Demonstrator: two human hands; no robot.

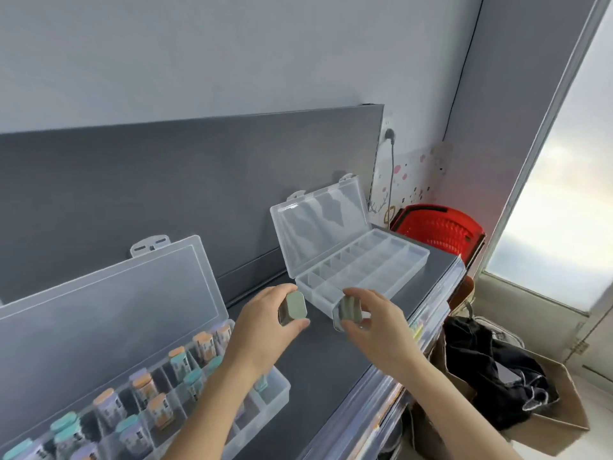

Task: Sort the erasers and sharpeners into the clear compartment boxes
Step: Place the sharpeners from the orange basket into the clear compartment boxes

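My left hand (265, 322) grips a small grey-green rounded block (294, 307) between thumb and fingers. A second grey-green block (349, 312) is pinched in my right hand (371, 322). Both hands hover over the dark shelf just in front of an open clear compartment box (408, 270), whose compartments look bare and whose lid stands up behind it. At the lower left lies a larger open clear compartment box (277, 398); it holds several small capped items with teal, peach and lilac tops (146, 388). My left forearm crosses over that box's right end.
The dark grey shelf (331, 366) has a clear plastic front rail (391, 380) and a dark back panel. A red basket (441, 227) stands at the shelf's far right end. Below right, a cardboard box (560, 410) holds black cloth. A plug and cable hang on the wall.
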